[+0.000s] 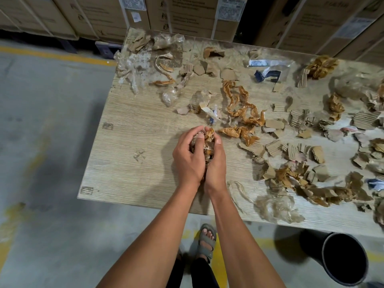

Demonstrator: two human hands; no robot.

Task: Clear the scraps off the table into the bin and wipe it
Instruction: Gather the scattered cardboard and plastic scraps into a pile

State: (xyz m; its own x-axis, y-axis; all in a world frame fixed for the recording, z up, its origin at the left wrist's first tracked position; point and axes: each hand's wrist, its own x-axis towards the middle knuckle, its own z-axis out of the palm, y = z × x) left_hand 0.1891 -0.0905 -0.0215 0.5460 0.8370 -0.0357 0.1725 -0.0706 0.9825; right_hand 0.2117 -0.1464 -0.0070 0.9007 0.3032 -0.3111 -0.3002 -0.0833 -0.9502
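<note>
A light wood-grain table [128, 163] is strewn with scraps: torn cardboard pieces [274, 147], crumpled brown tape [243, 104] and clear plastic film [276, 208]. My left hand [188, 159] and my right hand [216, 165] are cupped together above the table's near left part. Between them they grip a bundle of scraps [207, 142] of brown tape and plastic. A black bin [345, 258] stands on the floor under the table's near edge at the lower right.
Stacked cardboard boxes [187, 13] line the far side of the table. Grey concrete floor [41, 142] with yellow lines lies to the left and below. My sandalled foot [206, 242] is near the table edge. More plastic film [133, 65] lies at the far left corner.
</note>
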